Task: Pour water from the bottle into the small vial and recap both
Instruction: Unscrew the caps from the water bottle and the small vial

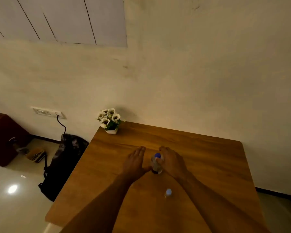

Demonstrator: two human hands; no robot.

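A clear water bottle (155, 166) with a blue cap (157, 155) stands upright in the middle of the wooden table (208, 165). My right hand (172, 161) curls around the bottle's right side, thumb near the cap. To the bottle's left, my left hand (135, 161) lies flat with fingers stretched out, its thumb close to the bottle's base and nothing in it. The small vial (168, 193), capped in pale blue-white, stands upright nearer to me, between my two forearms.
A small white pot of white flowers (110, 121) sits at the table's far left corner against the wall. A dark bag (64, 163) rests on the shiny floor left of the table, below a wall socket with a black cable.
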